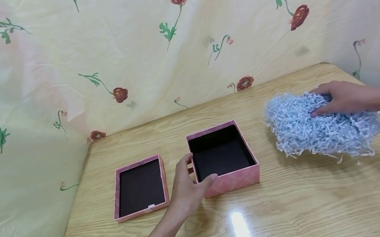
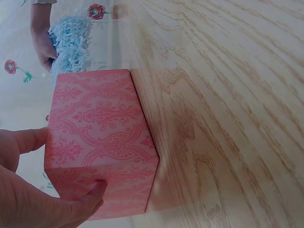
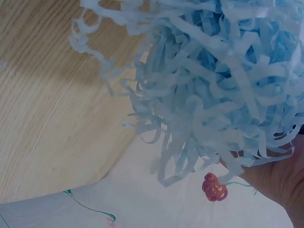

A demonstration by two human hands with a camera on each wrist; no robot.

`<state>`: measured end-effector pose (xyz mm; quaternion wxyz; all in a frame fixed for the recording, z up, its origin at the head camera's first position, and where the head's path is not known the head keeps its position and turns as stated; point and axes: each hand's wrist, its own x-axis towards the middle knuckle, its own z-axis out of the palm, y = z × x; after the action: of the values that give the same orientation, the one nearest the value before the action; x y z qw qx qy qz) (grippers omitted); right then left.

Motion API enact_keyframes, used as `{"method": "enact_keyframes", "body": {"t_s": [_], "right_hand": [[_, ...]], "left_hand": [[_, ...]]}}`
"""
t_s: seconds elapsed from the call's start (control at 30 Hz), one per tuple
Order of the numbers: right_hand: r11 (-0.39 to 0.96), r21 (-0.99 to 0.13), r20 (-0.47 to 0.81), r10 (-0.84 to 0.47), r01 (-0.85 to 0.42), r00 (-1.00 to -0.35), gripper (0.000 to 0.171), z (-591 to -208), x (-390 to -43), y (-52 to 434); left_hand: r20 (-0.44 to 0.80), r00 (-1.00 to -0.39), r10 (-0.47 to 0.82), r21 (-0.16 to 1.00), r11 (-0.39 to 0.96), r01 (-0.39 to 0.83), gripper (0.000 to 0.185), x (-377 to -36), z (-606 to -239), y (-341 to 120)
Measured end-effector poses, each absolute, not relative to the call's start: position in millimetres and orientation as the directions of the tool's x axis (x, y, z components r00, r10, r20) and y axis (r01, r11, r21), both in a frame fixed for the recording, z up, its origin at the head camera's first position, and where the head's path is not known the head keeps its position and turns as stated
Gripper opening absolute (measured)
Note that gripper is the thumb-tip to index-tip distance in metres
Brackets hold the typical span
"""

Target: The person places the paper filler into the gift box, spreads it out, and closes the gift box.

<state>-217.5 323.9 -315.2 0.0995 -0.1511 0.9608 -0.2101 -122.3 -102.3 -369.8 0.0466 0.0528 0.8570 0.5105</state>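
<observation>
The pink box (image 1: 223, 157) sits open on the counter (image 1: 305, 208), its lid (image 1: 140, 188) beside it. The left hand (image 1: 187, 187) grips the box's corner. The right hand (image 1: 343, 98) grabs the blue paper shreds (image 1: 319, 125). Nothing is inside yet.

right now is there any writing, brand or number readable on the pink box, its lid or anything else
None: no word, number or brand shows in any view.
Pink box: only a damask-like ornament on its sides, no lettering.
Lid: dark inside, pink rim, no label to read.
Blue shredded paper: plain strips.
Backdrop cloth: painted flowers, no text.
Wooden table: bare grain.
</observation>
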Motion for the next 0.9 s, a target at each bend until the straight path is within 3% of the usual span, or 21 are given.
{"method": "enact_keyframes", "body": {"t_s": [0.63, 0.9], "right_hand": [[0.851, -0.506, -0.166, -0.255, -0.14, -0.953, 0.088, -275, -229, 335], [0.833, -0.531, -0.152, -0.277, -0.158, -0.949, 0.084, -268, -231, 331]], "left_hand": [[-0.027, -0.991, 0.134, 0.881, 0.471, 0.04, 0.082, -122, -370, -102], [-0.023, -0.99, 0.141, 0.88, 0.473, 0.046, 0.082, -122, -370, -102]]}}
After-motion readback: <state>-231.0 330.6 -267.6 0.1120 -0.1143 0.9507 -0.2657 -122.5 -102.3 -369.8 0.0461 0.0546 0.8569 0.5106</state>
